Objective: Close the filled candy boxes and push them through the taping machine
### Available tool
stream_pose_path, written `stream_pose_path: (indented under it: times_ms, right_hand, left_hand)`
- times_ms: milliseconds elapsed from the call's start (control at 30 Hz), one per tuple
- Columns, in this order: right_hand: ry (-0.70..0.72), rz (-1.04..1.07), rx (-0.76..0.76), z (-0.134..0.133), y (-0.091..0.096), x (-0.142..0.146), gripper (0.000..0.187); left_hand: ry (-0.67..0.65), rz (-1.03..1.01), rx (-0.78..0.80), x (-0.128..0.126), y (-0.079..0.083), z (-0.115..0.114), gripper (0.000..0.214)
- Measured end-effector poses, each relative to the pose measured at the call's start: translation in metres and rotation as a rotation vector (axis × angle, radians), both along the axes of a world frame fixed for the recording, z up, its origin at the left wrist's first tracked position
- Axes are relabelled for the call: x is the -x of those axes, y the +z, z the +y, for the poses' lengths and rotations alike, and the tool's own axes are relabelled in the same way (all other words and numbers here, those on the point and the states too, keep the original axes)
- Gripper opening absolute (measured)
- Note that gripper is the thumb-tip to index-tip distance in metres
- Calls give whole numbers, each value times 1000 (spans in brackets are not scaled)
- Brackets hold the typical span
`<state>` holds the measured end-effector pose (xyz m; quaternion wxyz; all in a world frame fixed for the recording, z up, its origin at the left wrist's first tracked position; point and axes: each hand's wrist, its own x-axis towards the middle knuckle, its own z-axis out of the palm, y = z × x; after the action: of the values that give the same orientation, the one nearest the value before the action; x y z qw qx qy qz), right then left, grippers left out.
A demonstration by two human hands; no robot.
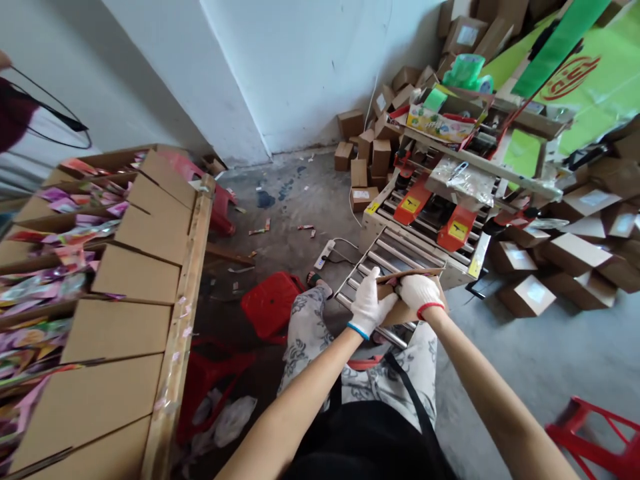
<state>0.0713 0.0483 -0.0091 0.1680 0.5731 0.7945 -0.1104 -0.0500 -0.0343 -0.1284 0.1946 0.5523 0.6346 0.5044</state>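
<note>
A small cardboard box (pixel 400 313) sits over the near end of the roller conveyor (pixel 376 257), tilted toward me. My left hand (pixel 369 305), in a white knitted glove with a blue cuff, grips the box at its left end. On the right, my right hand (pixel 421 295), gloved in white with a red cuff, bends over the box's top, fingers at its opening. The inside of the box is mostly hidden by the gloves. Just beyond stands a carton taping machine (pixel 460 180) with orange guide plates and green tape.
At left, open cartons (pixel 133 287) full of colourful packets line a wooden-edged table (pixel 173 340). Red stools (pixel 273 303) and a power strip (pixel 324 255) are on the floor. Sealed boxes (pixel 533 293) lie right of the machine. Part of another person (pixel 17 113) shows at upper left.
</note>
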Motion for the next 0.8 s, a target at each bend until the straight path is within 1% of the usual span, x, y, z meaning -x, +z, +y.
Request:
stream_pose_path:
  times_ms: [33, 67, 100, 133, 200, 233, 267, 300, 367, 433, 467, 500, 533, 567, 633, 667, 733, 767, 800]
  right_hand:
    - [27, 45, -11, -11, 1, -11, 33]
    - [36, 114, -64, -25, -1, -22, 36]
    - [14, 203, -171, -40, -6, -32, 42]
    - [-41, 300, -323, -56, -14, -41, 52]
    - [-208, 455, -652, -81, -38, -53, 73]
    - [-281, 485, -759, -88, -51, -55, 78]
    - [-319, 484, -799, -88, -63, -56, 80]
    - [-318, 476, -793, -82, -73, -55, 79]
    - [-220, 480, -718, -55, -82, -52, 76]
    - [-85, 521, -618, -22, -79, -48, 74]
    - [-42, 540, -571, -9, -74, -46, 72]
    - [-13, 550, -534, -3, -70, -44, 69]
    - [19, 546, -507, -4, -66, -42, 67]
    - [60, 528, -492, -12, -63, -40, 65]
    - [175, 460, -472, -42, -61, -38, 65]
    - [219, 424, -461, -59, -61, -38, 68]
    - [223, 382, -444, -83, -58, -39, 77]
    - [200, 383, -435, -86, -55, -40, 78]
    - [185, 405, -418, -81, -52, -40, 76]
  left_hand:
    - [-7, 7, -7, 0, 1, 0, 86]
    - [-10, 13, -12, 0, 2, 0, 86]
    - [-10, 18, -16, 0, 3, 0, 87]
    - [-4, 23, -26, 0, 4, 0, 87]
    - [-5, 41, -81, -2, 5, -2, 81]
    - [-17, 56, -126, -3, 6, -4, 75]
    - [-38, 79, -175, -4, 8, -7, 67]
    - [-75, 114, -216, -6, 10, -12, 57]
    - [-186, 226, -234, -10, 18, -22, 38]
    - [-305, 353, -159, -14, 30, -33, 26]
    - [-353, 389, -108, -15, 37, -37, 24]
    - [-382, 386, -59, -15, 44, -40, 25]
    - [-392, 335, -19, -15, 50, -42, 28]
    - [-395, 237, 7, -13, 55, -41, 31]
    - [-370, -57, 40, -7, 62, -36, 37]
    - [-348, -223, 59, -3, 62, -31, 40]
    - [-278, -510, 98, 2, 61, -20, 45]
    - [-224, -606, 114, 5, 60, -16, 44]
    - [-163, -669, 123, 7, 60, -13, 41]
